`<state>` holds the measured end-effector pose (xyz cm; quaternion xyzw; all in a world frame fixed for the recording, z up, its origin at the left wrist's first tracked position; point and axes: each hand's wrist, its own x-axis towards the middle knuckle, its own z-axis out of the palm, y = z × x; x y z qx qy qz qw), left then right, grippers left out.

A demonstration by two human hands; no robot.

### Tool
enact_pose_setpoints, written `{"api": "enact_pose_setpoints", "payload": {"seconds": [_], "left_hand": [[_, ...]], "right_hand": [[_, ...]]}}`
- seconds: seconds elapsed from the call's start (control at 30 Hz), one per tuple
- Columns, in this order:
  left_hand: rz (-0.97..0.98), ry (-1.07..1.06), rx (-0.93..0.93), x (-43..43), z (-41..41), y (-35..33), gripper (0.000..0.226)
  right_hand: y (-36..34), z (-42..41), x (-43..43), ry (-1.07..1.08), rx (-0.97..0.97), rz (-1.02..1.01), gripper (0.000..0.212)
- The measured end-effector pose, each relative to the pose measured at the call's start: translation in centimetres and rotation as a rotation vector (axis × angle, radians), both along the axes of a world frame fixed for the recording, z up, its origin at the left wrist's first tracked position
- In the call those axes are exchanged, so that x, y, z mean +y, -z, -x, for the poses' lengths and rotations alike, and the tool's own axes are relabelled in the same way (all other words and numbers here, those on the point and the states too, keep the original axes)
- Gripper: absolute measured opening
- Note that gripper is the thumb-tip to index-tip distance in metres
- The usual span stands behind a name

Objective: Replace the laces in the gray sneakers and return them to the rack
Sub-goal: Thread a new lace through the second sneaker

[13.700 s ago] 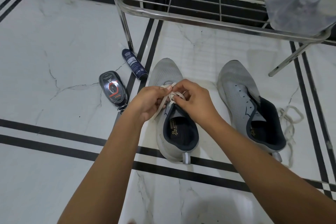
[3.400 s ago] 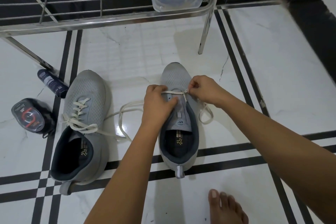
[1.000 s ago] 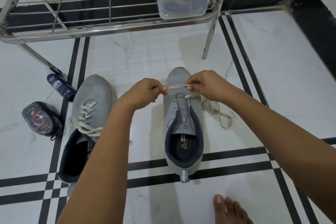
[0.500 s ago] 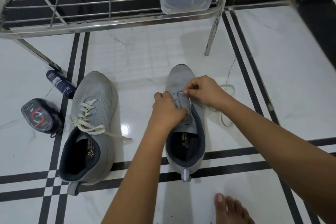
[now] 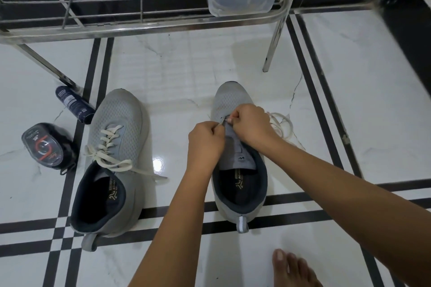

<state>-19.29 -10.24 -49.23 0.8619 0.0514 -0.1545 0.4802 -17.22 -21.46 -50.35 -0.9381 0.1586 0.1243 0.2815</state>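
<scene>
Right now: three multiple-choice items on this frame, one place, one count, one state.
1. The loose lace lies: A on the rack; B right of the right sneaker; C beside the bottle.
2. Sneakers on the floor: A one; B two; C three.
3. The left sneaker is: A laced; B unlaced; C overturned.
Key: B, it coils on the floor past that shoe's outer side; B, two stand side by side; A, lacing criss-crosses its eyelets.

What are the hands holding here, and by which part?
Left hand and right hand each pinch the cream shoelace near the front eyelets of the gray mesh sneaker.
</scene>
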Motion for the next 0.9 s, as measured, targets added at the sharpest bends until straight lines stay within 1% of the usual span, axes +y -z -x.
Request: {"api": "enact_pose_setpoints", "payload": {"seconds": [0.07,0.13,0.23,0.3,0.4,0.47,0.57,0.67,0.7,0.73,0.77,0.8,0.83,0.87,0.9], "left_hand": [[0.017,0.008,0.000,-0.1,0.0,-0.1,0.042],[0.021,0.014,-0.001,0.0,-0.1,0.0,0.041],[0.077,-0.039,0.027,0.2,-0.1,0.5,0.034],[0.108,-0.077,0.031,0.2,-0.1,0.8,0.036],[0.131,-0.082,0.039,0.2,-0.2,0.8,0.040],[0.128,-0.057,0.044,0.2,-0.2,0.8,0.037],[0.119,-0.016,0.057,0.6,-0.5,0.9,0.031],[0.152,0.011,0.088,0.8,-0.8,1.0,0.027],[0.157,0.006,0.105,0.8,-0.8,1.0,0.027],[0.162,-0.004,0.121,0.9,-0.8,1.0,0.030],[0.182,-0.030,0.144,0.9,-0.9,1.2,0.032],[0.221,-0.074,0.164,1.1,-1.0,1.4,0.031],[0.275,-0.124,0.179,1.3,-1.2,1.6,0.026],[0.322,-0.161,0.186,1.4,-1.5,1.8,0.017],[0.321,-0.171,0.174,1.5,-1.7,2.1,0.011]], "right_hand": [[-0.2,0.1,0.3,0.007,-0.008,0.013,0.014],[-0.5,0.1,0.4,0.033,-0.020,-0.036,0.013],[-0.9,0.4,0.7,0.008,-0.038,-0.061,0.013],[-0.9,0.7,1.0,0.026,-0.046,-0.069,0.014],[-0.8,0.8,1.2,0.184,-0.035,-0.196,0.017],[-0.7,0.8,1.3,0.266,-0.020,-0.279,0.015],[-0.5,1.0,1.4,0.302,-0.065,-0.389,0.015],[-0.7,1.2,1.0,0.371,-0.143,-0.537,0.005],[-0.8,1.1,0.8,0.358,-0.155,-0.543,0.008],[-1.1,1.0,0.6,0.281,-0.151,-0.458,0.007],[-1.1,0.9,0.5,0.175,-0.134,-0.302,0.006],[-1.3,0.9,0.5,0.086,-0.106,-0.140,0.012],[-1.4,0.9,0.5,0.041,-0.061,-0.026,0.019],[-1.3,1.0,0.6,0.024,-0.012,0.025,0.025],[-1.2,1.1,0.6,0.030,0.029,0.021,0.032]]}}
